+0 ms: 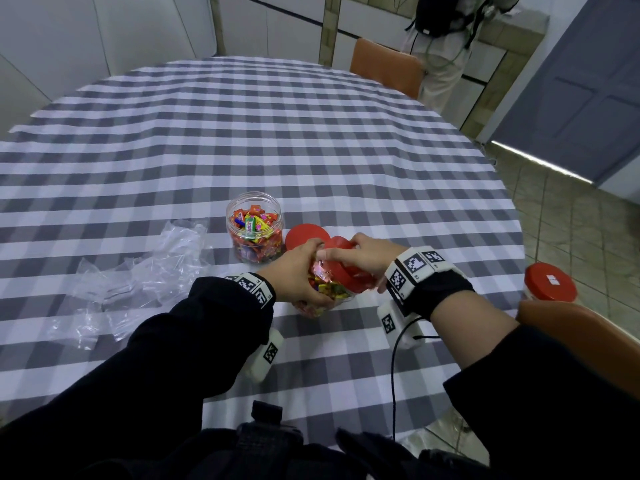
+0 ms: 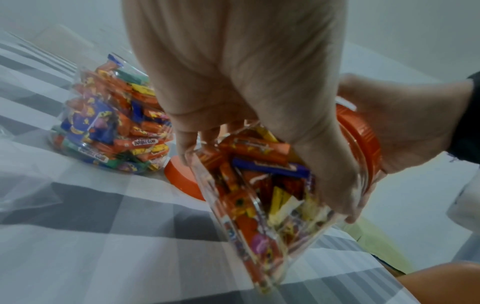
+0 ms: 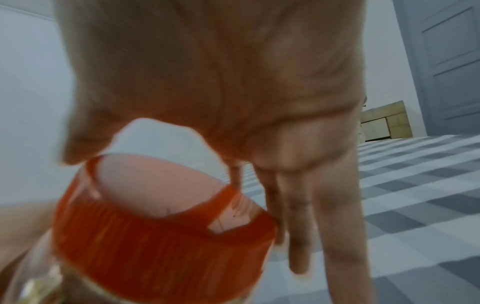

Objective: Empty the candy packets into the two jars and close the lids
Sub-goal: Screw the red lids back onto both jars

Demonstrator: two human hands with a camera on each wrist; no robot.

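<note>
A clear jar (image 1: 325,294) full of coloured candies is tilted just above the table. My left hand (image 1: 299,277) grips its body; in the left wrist view the fingers (image 2: 335,185) wrap round the jar (image 2: 259,209). My right hand (image 1: 360,256) grips the red lid (image 1: 351,273) sitting on that jar's mouth. The right wrist view shows the lid (image 3: 161,232) between thumb and fingers (image 3: 298,226). A second candy-filled jar (image 1: 254,230) stands open behind, with a loose red lid (image 1: 303,235) flat beside it.
Empty clear plastic packets (image 1: 138,275) lie crumpled to the left on the checked tablecloth (image 1: 311,140). A third jar with a red lid (image 1: 550,282) stands at the right, behind an orange chair back (image 1: 581,341). A person (image 1: 446,46) stands beyond the table's far edge.
</note>
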